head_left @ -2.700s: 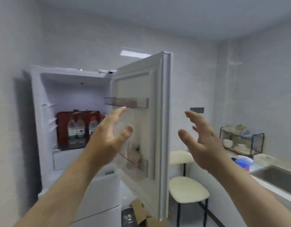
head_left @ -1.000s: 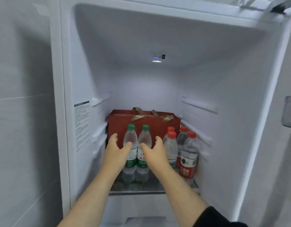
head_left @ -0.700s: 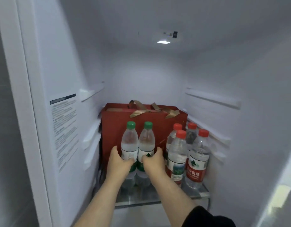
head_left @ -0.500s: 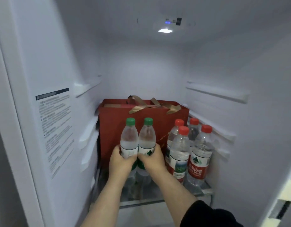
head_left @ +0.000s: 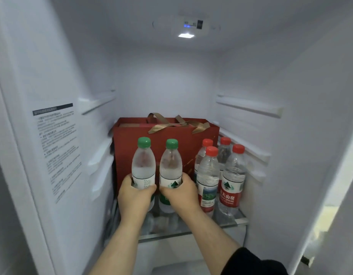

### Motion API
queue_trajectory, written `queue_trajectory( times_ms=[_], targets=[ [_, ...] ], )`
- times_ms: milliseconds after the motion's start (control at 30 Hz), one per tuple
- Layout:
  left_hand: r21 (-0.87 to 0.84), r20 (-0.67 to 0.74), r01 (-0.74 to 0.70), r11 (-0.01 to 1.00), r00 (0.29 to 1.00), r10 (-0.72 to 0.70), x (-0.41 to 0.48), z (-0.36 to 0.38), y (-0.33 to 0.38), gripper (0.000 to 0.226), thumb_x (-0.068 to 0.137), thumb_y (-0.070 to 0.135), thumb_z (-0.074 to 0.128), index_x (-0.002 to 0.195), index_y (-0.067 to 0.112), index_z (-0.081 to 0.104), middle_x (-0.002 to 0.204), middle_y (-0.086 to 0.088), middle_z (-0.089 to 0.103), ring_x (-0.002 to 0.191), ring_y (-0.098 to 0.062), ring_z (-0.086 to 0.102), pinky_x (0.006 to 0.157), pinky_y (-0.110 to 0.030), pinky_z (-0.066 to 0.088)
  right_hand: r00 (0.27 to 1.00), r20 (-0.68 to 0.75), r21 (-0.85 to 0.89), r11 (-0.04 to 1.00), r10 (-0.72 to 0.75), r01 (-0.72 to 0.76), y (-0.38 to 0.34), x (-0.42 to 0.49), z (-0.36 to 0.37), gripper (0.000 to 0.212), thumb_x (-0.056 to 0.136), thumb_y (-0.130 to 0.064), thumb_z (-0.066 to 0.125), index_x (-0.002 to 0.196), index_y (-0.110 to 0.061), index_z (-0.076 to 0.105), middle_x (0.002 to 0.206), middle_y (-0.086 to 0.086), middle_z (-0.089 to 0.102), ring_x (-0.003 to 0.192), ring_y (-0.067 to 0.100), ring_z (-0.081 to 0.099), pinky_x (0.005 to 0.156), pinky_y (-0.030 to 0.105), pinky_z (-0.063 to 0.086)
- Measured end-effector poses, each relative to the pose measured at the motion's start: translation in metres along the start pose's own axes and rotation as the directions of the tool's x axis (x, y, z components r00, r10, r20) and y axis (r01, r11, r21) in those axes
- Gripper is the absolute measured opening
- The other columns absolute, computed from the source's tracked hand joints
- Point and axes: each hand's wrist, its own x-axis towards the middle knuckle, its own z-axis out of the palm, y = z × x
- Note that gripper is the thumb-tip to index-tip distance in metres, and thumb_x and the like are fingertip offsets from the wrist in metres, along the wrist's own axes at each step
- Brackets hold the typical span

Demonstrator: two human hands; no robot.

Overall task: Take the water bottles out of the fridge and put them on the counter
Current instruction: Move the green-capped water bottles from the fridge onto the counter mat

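Two green-capped water bottles stand upright side by side inside the open fridge. My left hand is wrapped around the left green-capped bottle. My right hand grips the right green-capped bottle. Both hands hold the bottles around their lower halves, over the labels. To the right, several red-capped water bottles stand in a tight group on the glass shelf. The bottoms of the green-capped bottles are hidden behind my hands.
A red gift bag with gold ribbon handles stands behind the bottles against the back wall. White fridge side walls with shelf rails close in on both sides. A printed label is on the left wall. A light glows in the ceiling.
My hands went from open in front of the fridge door to reaching inside, then closed on the two green-capped bottles. The bottles sit slightly higher and nearer than half a second ago.
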Motion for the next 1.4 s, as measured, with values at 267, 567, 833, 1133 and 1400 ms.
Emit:
queue_trajectory(
  times_ms=[267,567,833,1133,1400],
  targets=[
    [-0.011,0.023,-0.160,0.987,0.987,0.160,-0.059,-0.070,0.056,0.047,0.057,0.015,0.089,0.093,0.033,0.065,0.082,0.015,0.073,0.073,-0.006,0.071,0.061,-0.027,0.056,0.975,0.115,0.194,0.967,-0.191,0.167,-0.066,-0.068,-0.059,0.049,0.063,-0.028,0.085,0.106,-0.034,0.064,0.095,-0.016,0.075,0.086,0.001,0.071,0.068,0.025,0.059],
    [-0.023,0.152,-0.322,0.946,0.934,0.322,-0.145,-0.156,0.129,0.045,0.062,0.012,0.090,0.093,0.036,0.067,0.082,0.022,0.075,0.076,0.002,0.070,0.056,-0.015,0.053,0.933,0.154,0.280,0.920,-0.326,0.275,-0.124,-0.176,-0.126,0.044,0.063,-0.026,0.082,0.103,-0.038,0.068,0.095,-0.015,0.075,0.086,0.003,0.071,0.064,0.019,0.056],
    [-0.175,0.371,-0.409,0.895,0.815,0.445,-0.200,-0.182,0.173,0.047,0.057,0.009,0.091,0.085,0.042,0.072,0.084,0.019,0.076,0.076,0.000,0.071,0.048,-0.014,0.053,0.930,0.050,0.156,0.923,-0.363,0.352,-0.165,-0.268,-0.198,0.042,0.060,-0.034,0.081,0.097,-0.048,0.066,0.093,-0.015,0.076,0.085,0.005,0.072,0.064,0.018,0.056],
    [-0.435,0.546,-0.366,0.823,0.619,0.564,-0.283,-0.150,0.218,0.051,0.039,0.041,0.090,0.086,0.050,0.072,0.086,0.014,0.077,0.074,-0.009,0.074,0.052,-0.022,0.057,0.916,-0.115,-0.143,0.919,-0.383,0.367,-0.216,-0.382,-0.295,0.034,0.068,-0.021,0.080,0.100,-0.025,0.069,0.089,-0.006,0.076,0.081,0.010,0.073,0.065,0.024,0.058],
    [-0.599,0.647,-0.274,0.752,0.388,0.656,-0.403,-0.121,0.271,0.062,0.043,0.054,0.085,0.101,0.039,0.071,0.092,0.005,0.078,0.076,-0.018,0.076,0.063,-0.050,0.060,0.811,-0.375,-0.356,0.878,-0.449,0.321,-0.247,-0.528,-0.414,0.036,0.065,-0.030,0.079,0.099,-0.024,0.069,0.088,-0.002,0.076,0.082,0.016,0.073,0.072,0.039,0.062]
  ],
)
